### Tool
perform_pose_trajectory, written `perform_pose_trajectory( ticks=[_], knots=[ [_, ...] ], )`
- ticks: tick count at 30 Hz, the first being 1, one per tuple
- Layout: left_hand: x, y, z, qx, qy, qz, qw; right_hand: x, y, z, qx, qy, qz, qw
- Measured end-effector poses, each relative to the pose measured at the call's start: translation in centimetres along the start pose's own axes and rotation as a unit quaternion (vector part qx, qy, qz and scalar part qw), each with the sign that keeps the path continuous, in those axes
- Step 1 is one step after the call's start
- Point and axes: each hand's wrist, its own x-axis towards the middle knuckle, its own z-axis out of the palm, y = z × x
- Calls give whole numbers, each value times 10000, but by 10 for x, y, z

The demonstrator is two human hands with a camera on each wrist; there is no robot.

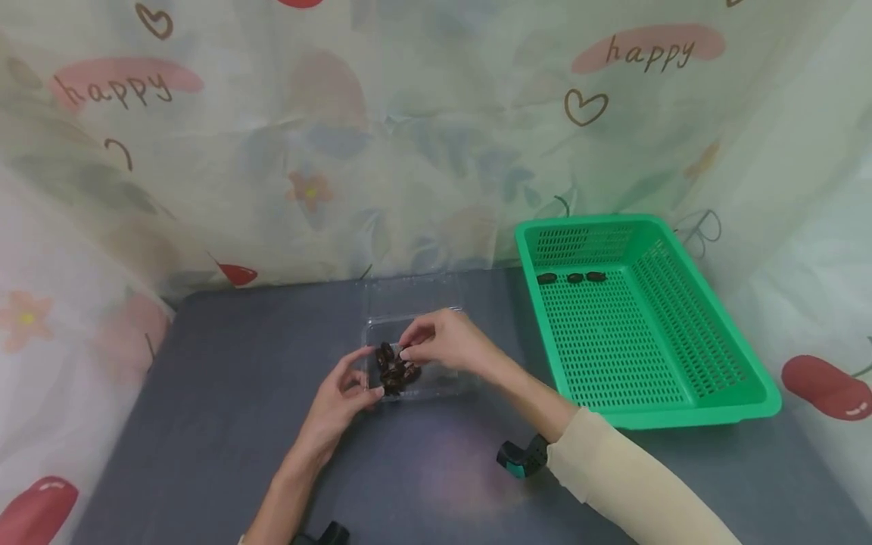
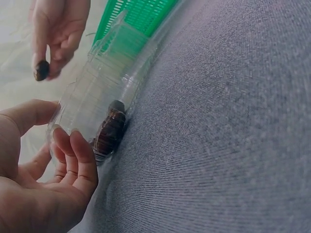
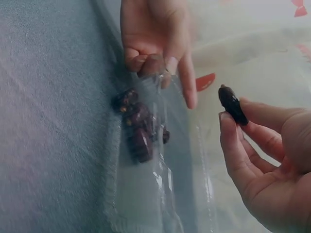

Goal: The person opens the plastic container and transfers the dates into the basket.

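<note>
A clear plastic box (image 1: 443, 384) lies on the dark tabletop with its lid folded back. Several dark brown, glossy dates (image 1: 393, 372) are heaped at its left end. My left hand (image 1: 335, 405) grips that end, its thumb and fingers on the plastic wall, as the left wrist view shows. Above the box, my right hand (image 1: 450, 341) pinches one date (image 3: 233, 105) between thumb and fingertips, clear of the heap. To the right stands a green basket (image 1: 538, 318), where three dates (image 1: 575, 278) lie in a row near the far left corner.
A grey cloth (image 1: 238, 363) covers the table. Behind it hangs a printed curtain (image 1: 436, 151), which also runs along both sides. The basket's raised near rim (image 1: 681, 418) stands close to my right forearm.
</note>
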Motion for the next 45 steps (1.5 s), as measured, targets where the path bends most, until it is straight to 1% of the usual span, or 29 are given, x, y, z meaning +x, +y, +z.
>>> perform_pose_trajectory(
  ticks=[4,7,11,14,21,27,31,38,40,45],
  knots=[
    [2,0,1,-64,16,10,10000,-6,-3,-13,99,46,-26,9999],
    [2,1,1,-32,18,-13,10000,-11,-6,-24,142,56,-54,9999],
    [1,0,0,19,-11,-14,10000,-16,-9,-39,33,81,-61,9999],
    [1,0,0,26,-46,3,10000,-20,-11,-50,56,96,-16,9999],
    [0,2,-2,103,-95,44,9999,-22,-9,-78,565,236,-78,9981],
    [1,1,-1,154,-88,27,9998,-25,-4,-106,766,283,-107,9966],
    [0,0,-1,184,-58,-4,9998,-26,1,-123,868,380,-85,9955],
    [2,0,2,101,-144,73,9998,-34,18,-149,1078,857,-59,9905],
    [1,-1,2,92,-145,71,9998,-36,23,-155,1050,946,-23,9900],
    [-1,-1,2,41,-117,59,9999,-40,36,-171,713,1187,75,9903]
  ],
)
